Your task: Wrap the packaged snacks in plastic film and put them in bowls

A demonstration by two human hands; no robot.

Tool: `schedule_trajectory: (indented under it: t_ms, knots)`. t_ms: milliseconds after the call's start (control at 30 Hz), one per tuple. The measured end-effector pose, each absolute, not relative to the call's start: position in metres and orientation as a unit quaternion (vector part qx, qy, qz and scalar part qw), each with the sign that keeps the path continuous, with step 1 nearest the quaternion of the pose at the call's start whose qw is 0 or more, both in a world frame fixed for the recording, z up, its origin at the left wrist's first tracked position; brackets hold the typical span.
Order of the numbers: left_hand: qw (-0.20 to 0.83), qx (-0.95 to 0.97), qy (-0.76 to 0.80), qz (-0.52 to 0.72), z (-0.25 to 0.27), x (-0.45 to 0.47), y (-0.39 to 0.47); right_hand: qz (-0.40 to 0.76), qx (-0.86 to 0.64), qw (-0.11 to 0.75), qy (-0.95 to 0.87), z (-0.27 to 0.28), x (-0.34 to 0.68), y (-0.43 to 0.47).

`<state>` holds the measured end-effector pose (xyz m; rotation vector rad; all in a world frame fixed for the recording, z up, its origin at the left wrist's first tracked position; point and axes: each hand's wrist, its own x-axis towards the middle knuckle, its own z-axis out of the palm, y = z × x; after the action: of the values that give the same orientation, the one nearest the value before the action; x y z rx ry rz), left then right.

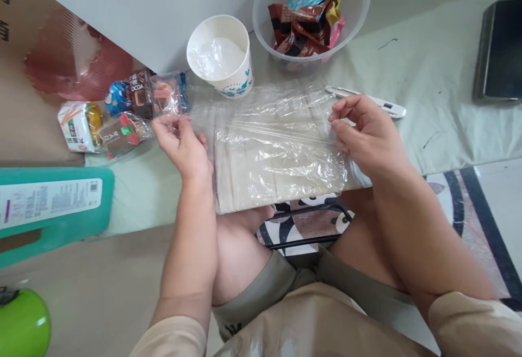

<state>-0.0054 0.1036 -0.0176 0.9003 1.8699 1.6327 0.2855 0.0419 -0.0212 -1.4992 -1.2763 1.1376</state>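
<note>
A clear, crinkled plastic bag [281, 166] lies spread over the front of the covered table, its near edge at the table's edge. My left hand [183, 147] pinches the upper left part of the thin plastic between thumb and fingers. At the upper right side, my right hand [365, 134] is closed in a pinch on the same plastic. Just behind my right hand rests a white utility knife [389, 108], partly hidden by the fingers. Beyond the bag stands a white paper cup [238, 78] with clear crinkled plastic inside.
A clear plastic bowl [261, 33] holds several wrapped snacks [304, 19]. More packaged snacks [142, 96] lie left, near a red scalloped plate [77, 57]. A green jug [106, 199] is at the left edge, a dark phone-like device [499, 52] at the right. A white box [163, 3] stands behind.
</note>
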Motion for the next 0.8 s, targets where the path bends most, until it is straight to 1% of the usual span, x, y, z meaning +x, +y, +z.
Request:
schedule_trajectory:
  t_ms: [100, 200, 367, 433, 600, 800]
  knots:
    - [0.243, 0.341, 0.683, 0.599, -0.018, -0.006, 0.103, 0.471, -0.601, 0.42, -0.491, -0.018, 0.289, 0.041]
    - [0.239, 0.337, 0.686, 0.599, -0.018, -0.007, 0.104, 0.525, -0.585, 0.408, -0.464, -0.013, 0.295, 0.039]
    - [0.23, 0.334, 0.69, 0.599, -0.018, -0.006, 0.105, 0.615, -0.55, 0.357, -0.438, -0.004, 0.299, 0.038]
    - [0.23, 0.332, 0.691, 0.6, -0.017, -0.005, 0.105, 0.608, -0.545, 0.37, -0.443, -0.006, 0.297, 0.039]
    - [0.23, 0.326, 0.705, 0.586, -0.014, -0.002, 0.104, 0.529, -0.547, 0.468, -0.449, -0.023, 0.293, 0.045]
    - [0.23, 0.335, 0.701, 0.586, -0.015, -0.003, 0.105, 0.514, -0.569, 0.481, -0.424, -0.031, 0.296, 0.048]
